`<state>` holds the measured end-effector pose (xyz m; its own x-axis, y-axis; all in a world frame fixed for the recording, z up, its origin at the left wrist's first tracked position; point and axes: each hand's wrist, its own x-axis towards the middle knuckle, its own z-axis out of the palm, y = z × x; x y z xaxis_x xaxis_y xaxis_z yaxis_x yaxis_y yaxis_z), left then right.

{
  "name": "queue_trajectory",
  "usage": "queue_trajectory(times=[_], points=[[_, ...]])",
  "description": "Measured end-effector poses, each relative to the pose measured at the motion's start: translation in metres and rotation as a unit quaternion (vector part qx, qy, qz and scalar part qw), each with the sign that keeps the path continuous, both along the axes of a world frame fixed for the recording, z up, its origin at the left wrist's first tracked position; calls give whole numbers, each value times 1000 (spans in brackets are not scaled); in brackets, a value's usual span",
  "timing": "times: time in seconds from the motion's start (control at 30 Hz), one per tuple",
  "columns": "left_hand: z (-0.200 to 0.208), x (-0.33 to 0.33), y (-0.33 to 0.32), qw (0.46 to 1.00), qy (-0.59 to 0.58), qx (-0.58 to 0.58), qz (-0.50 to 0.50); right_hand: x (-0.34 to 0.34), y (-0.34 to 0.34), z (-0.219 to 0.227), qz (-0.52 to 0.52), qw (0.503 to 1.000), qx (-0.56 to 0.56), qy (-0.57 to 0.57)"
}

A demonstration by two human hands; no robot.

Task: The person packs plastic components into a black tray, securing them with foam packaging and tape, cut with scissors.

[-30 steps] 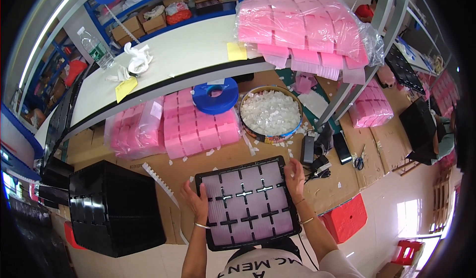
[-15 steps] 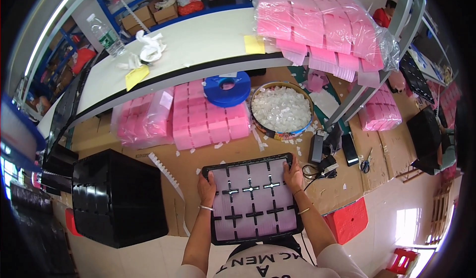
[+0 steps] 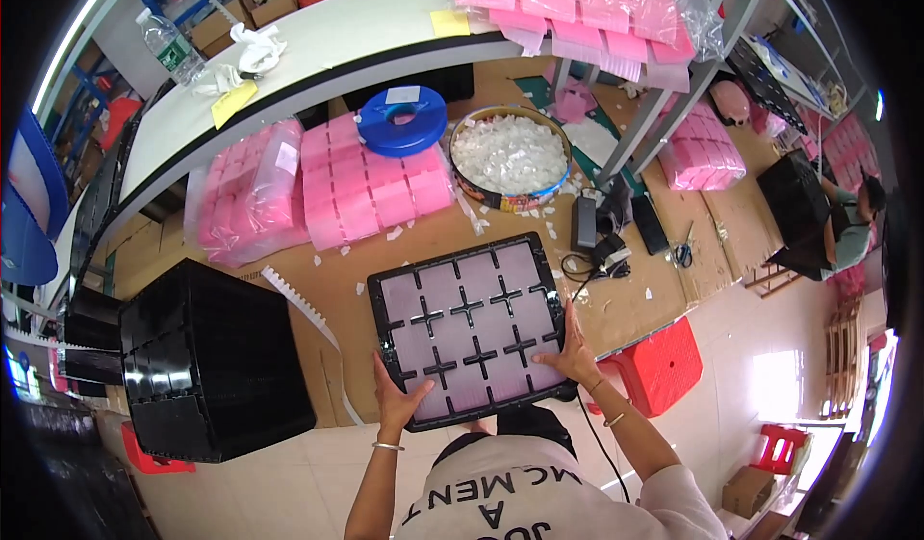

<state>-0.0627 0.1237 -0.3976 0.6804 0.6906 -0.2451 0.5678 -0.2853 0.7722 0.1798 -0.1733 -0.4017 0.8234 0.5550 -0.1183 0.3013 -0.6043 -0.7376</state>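
Observation:
A black plastic tray (image 3: 478, 358) with cross-shaped dividers holds flat pale-pink sheets in its compartments. It sits at the front edge of the cardboard-covered bench, slightly turned, its far right corner higher in the picture. My left hand (image 3: 397, 400) grips the near left corner, thumb over the rim and fingers along the outside. On the right side, my right hand (image 3: 574, 352) holds the tray's edge with its thumb lying across the top. The undersides of both grips are hidden.
Left stands a stack of black trays (image 3: 212, 367), with a white toothed strip (image 3: 303, 306) beside it. Behind are bagged pink blocks (image 3: 252, 193), a blue tape roll (image 3: 401, 121) and a round tin of white scraps (image 3: 510, 155). Cables, a phone (image 3: 650, 225) and scissors (image 3: 682, 254) lie right.
The tray has moved farther over the bench and turned a little counterclockwise. Both hands have slid toward its near corners, thumbs now on top. The whole view has shifted.

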Motion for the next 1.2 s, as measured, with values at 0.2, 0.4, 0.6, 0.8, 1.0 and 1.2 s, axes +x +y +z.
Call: queue_trajectory(times=[0.2, 0.4, 0.6, 0.8, 1.0, 1.2], points=[[-30, -36, -1, 983, -102, -136, -64, -28, -33, -4, 11, 998, 40, 49], [-34, -49, 16, 944, -120, -283, -121, -17, -44, 16, 93, 985, 4, 146], [-22, -36, 2, 958, -112, -229, -131, -26, -35, 7, 62, 992, 21, 110], [-19, -37, 8, 948, -133, -274, -89, -9, -49, -4, 74, 987, 33, 139], [-15, -19, 21, 937, -154, -308, -61, 1, -29, 12, 63, 987, 8, 149], [-34, -25, 26, 972, -131, -187, -60, -4, -15, 21, 59, 992, 42, 105]])
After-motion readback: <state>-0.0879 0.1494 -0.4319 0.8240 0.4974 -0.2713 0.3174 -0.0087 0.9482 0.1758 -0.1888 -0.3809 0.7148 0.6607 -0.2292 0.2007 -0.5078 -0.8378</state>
